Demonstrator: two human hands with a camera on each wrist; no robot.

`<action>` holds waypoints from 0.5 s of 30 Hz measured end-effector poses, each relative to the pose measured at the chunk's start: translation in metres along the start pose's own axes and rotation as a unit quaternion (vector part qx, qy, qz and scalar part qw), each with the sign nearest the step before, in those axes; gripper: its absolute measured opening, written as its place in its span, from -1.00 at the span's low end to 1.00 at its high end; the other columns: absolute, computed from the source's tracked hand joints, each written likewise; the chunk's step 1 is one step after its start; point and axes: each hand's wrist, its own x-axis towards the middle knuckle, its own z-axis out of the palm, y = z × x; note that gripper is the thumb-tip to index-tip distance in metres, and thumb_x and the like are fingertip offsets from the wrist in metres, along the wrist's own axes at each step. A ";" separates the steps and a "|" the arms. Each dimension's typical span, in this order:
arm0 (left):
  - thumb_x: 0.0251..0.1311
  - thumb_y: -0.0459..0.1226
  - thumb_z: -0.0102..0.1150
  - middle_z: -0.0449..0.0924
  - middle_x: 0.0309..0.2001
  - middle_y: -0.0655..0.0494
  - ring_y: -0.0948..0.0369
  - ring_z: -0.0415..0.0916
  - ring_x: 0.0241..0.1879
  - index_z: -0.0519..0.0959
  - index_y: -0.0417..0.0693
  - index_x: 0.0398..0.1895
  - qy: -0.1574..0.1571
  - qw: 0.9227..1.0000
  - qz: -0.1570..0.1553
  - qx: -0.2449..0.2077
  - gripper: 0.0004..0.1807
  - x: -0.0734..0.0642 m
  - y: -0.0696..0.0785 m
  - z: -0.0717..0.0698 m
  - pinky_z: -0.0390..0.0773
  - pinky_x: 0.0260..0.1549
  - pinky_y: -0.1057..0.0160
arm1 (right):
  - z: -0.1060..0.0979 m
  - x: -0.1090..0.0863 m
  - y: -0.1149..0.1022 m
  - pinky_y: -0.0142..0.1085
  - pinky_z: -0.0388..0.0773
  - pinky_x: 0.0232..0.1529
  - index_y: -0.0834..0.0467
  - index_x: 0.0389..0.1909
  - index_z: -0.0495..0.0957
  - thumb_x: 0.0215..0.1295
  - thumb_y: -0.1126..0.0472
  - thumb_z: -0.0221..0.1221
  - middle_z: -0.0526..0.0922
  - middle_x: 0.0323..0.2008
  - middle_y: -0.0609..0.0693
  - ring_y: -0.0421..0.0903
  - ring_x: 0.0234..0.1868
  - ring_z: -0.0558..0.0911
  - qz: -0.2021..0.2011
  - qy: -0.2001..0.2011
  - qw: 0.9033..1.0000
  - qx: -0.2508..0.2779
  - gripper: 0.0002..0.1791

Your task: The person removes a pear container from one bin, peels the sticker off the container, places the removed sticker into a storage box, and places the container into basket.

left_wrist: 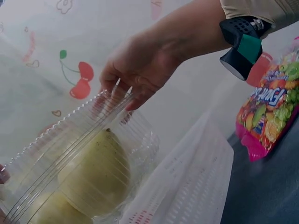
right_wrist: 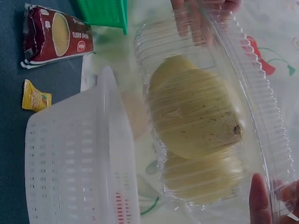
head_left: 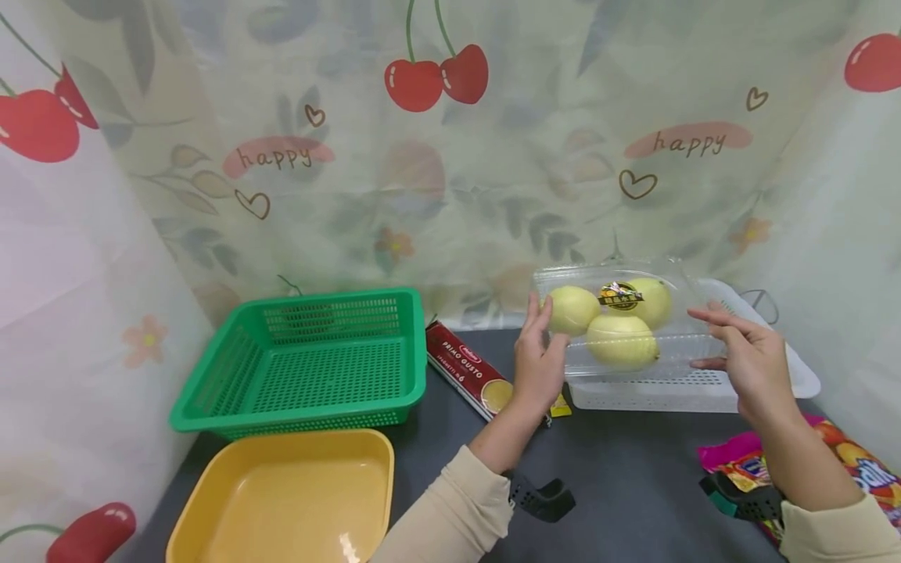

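A clear plastic clamshell box (head_left: 683, 313) with three pale yellow-green, pear-like fruits (head_left: 622, 342) inside is held up between both hands. A black and gold label sits on its top. My left hand (head_left: 540, 363) grips the box's left end, thumb at the near edge. At the right end, my right hand (head_left: 760, 367) pinches the rim between thumb and fingers. Under and behind the box stands a white perforated basket (head_left: 655, 397), partly covered by it. In the right wrist view, one fruit (right_wrist: 194, 114) shows a brown stem end and small specks.
A green basket (head_left: 331, 375) stands at the left, with a yellow tray (head_left: 296, 477) in front. A dark red spaghetti pack (head_left: 464, 367) lies between the baskets near a small yellow wrapper (head_left: 561, 407). At the right lies a colourful candy bag (head_left: 732, 457). Patterned curtain surrounds the table.
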 end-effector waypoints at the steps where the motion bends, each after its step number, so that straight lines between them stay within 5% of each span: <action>1: 0.04 -0.41 -0.09 -0.08 0.47 0.14 0.15 -0.06 0.43 0.24 -0.15 0.33 0.001 1.000 0.005 0.004 -0.34 -0.001 0.001 -0.002 0.08 0.37 0.12 | 0.002 -0.001 -0.001 -0.49 0.59 -0.47 0.11 0.19 0.46 0.44 0.18 -0.20 0.04 0.45 -0.08 -0.21 0.49 -0.12 -0.004 0.001 1.000 -0.001 -0.59; 4: 0.04 -0.42 -0.10 -0.08 0.47 0.20 0.21 -0.07 0.43 0.23 -0.13 0.34 0.002 1.000 0.016 0.015 -0.33 -0.005 0.005 -0.009 0.13 0.35 0.18 | 0.008 -0.005 -0.003 -0.52 0.58 -0.47 0.15 0.20 0.44 0.44 0.20 -0.22 0.05 0.45 -0.11 -0.20 0.49 -0.13 -0.023 0.002 1.000 -0.005 -0.57; 6: 0.04 -0.42 -0.10 -0.07 0.47 0.26 0.26 -0.08 0.43 0.22 -0.12 0.35 0.002 0.999 0.026 0.020 -0.33 -0.008 0.009 -0.013 0.41 0.13 0.28 | 0.013 -0.008 -0.003 -0.52 0.58 -0.48 0.19 0.20 0.43 0.44 0.23 -0.22 0.04 0.45 -0.13 -0.20 0.49 -0.14 -0.042 0.001 0.999 0.008 -0.57; 11: 0.06 -0.46 -0.13 -0.01 0.45 0.34 0.26 -0.07 0.44 0.21 -0.15 0.35 0.002 0.999 0.046 0.012 -0.34 -0.015 0.016 -0.025 0.29 -0.54 0.48 | 0.027 -0.018 -0.005 -0.54 0.57 -0.50 0.27 0.21 0.39 0.44 0.25 -0.24 0.03 0.44 -0.20 -0.24 0.48 -0.13 -0.083 0.018 0.996 -0.014 -0.57; 15: 0.08 -0.46 -0.17 0.00 0.45 0.37 0.26 -0.08 0.44 0.21 -0.13 0.35 0.000 0.999 0.046 0.010 -0.34 -0.023 0.019 -0.035 0.25 -0.57 0.43 | 0.038 -0.026 -0.006 -0.56 0.55 -0.51 0.31 0.20 0.38 0.44 0.24 -0.21 0.12 0.41 -0.22 -0.26 0.45 0.02 -0.101 0.046 0.992 -0.065 -0.58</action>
